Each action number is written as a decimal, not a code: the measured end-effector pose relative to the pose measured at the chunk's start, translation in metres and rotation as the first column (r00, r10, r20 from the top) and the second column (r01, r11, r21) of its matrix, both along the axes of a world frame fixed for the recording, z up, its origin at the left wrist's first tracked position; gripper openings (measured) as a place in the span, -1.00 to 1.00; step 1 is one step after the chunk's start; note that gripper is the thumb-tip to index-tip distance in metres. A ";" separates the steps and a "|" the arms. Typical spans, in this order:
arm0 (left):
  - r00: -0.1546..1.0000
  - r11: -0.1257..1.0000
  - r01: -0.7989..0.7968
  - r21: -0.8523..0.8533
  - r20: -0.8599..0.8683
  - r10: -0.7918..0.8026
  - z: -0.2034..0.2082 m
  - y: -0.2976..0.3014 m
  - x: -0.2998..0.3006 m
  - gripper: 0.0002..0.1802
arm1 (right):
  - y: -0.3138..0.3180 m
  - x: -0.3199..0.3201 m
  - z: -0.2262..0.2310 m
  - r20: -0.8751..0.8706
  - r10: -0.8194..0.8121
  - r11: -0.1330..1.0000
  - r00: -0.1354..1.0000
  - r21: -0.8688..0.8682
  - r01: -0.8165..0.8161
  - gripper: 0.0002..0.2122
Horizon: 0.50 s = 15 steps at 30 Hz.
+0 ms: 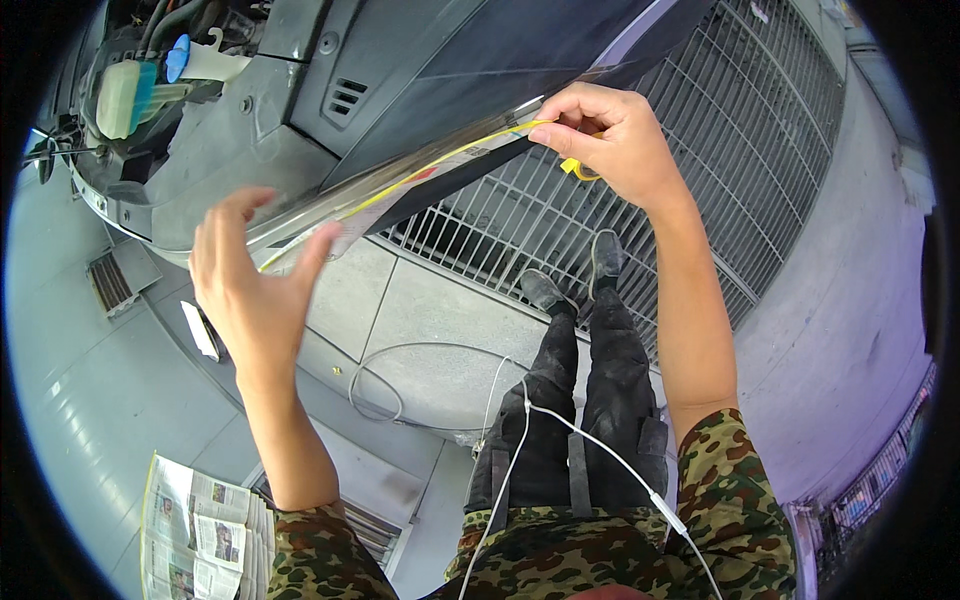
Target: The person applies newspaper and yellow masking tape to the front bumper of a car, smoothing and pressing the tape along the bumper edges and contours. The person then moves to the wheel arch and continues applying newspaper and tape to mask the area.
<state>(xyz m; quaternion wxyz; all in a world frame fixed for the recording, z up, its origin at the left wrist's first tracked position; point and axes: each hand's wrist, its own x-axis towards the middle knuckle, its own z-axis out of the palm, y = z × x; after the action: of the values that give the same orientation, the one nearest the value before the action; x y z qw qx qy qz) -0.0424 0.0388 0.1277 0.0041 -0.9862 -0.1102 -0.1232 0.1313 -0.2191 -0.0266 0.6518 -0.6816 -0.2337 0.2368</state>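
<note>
A thin yellow strip, apparently tape (408,181), runs along a long clear plastic strip with a printed label (425,174), beside a dark car body panel (440,95). At its upper right end, my right hand (620,140) pinches the yellow tape between thumb and fingertips. A yellow roll-like piece (580,170) hangs just below those fingers, partly hidden by them. My left hand (245,270), slightly blurred, is near the strip's lower left end. Its thumb and fingers are spread, with nothing visibly held.
The car's exposed engine bay (190,80) shows a translucent reservoir (121,98) with a blue cap (178,58). A metal floor grating (740,130) spans the upper right. Folded newspapers (205,525) lie at the lower left; a thin cable (400,350) loops on the floor, and a white cord (600,440) hangs across my body.
</note>
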 end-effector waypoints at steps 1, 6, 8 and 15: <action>0.995 0.993 0.103 -0.057 0.004 -0.103 0.000 -0.010 0.002 -0.45 | 0.000 0.000 0.000 0.011 0.004 1.000 1.000 0.000 -0.004 -0.88; 0.953 0.913 0.271 -0.305 -0.047 -0.298 -0.032 -0.059 0.025 -0.56 | -0.001 0.001 0.003 -0.071 0.045 0.999 0.996 -0.015 -0.047 -0.91; 0.965 0.927 0.240 -0.288 -0.036 -0.261 -0.042 -0.060 0.036 -0.55 | -0.001 0.002 0.004 -0.056 0.054 0.998 0.997 -0.026 -0.056 -0.92; 0.977 0.951 0.173 -0.256 -0.082 -0.199 -0.045 -0.066 0.043 -0.71 | -0.002 0.001 -0.002 -0.033 0.047 0.999 0.998 0.013 -0.047 -0.91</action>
<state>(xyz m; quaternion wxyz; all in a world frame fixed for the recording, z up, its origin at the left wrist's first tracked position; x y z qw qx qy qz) 0.0011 -0.0269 0.0823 -0.1248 -0.9901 -0.0308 -0.0556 0.1326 -0.2212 -0.0285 0.6540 -0.6678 -0.2400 0.2621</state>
